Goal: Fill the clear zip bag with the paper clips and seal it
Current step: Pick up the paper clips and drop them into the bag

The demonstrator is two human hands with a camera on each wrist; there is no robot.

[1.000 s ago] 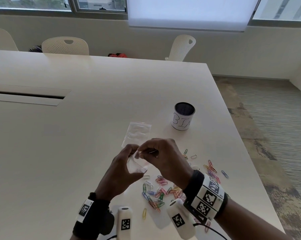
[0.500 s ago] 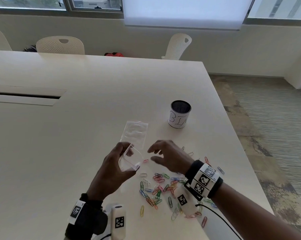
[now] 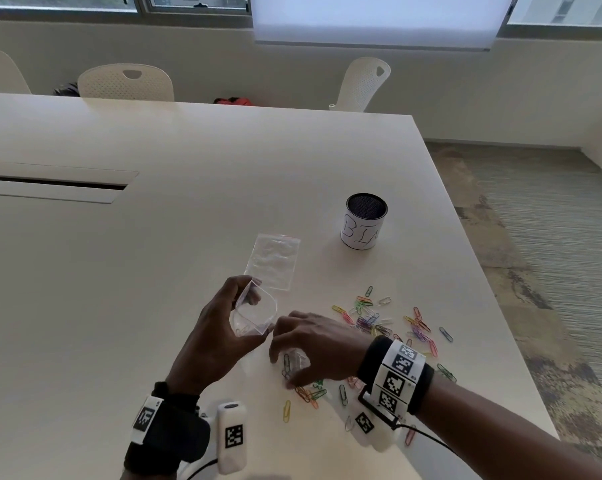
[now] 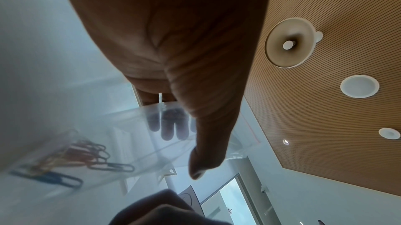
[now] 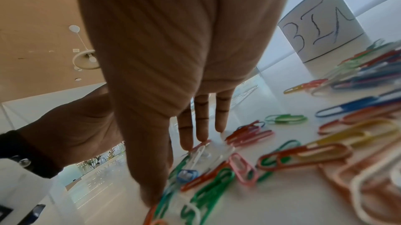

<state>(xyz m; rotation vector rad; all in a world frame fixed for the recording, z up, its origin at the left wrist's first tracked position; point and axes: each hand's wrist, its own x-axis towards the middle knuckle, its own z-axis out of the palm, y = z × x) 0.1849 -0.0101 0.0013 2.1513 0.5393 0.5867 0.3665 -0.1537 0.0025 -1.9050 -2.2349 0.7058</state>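
**Left hand holds the open bag, right hand is down on the clips**

The small clear plastic zip bag [image 3: 254, 315] is above the white table [image 3: 154, 271], held by the left hand [image 3: 216, 337]. The thumb and the fingers pinch it at the upper edge, and its mouth stands open toward the right. In the left wrist view, a few coloured paper clips [image 4: 71, 160] lie already in the bottom of this bag, and the fingertips [image 4: 167, 131] show through the plastic.

The loose coloured paper clips [image 3: 379, 323] are scattered on the table, to the right of the bag and in front of the person. The right hand [image 3: 313, 348] is low over the near part of them. In the right wrist view its fingers [image 5: 201, 119] are nearly straight and close together, and the tips touch the clips on the table.

A second clear zip bag [image 3: 273, 261] lies flat just behind the left hand. A white cylindrical cup with handwritten letters [image 3: 363, 221] stands further back at the right.
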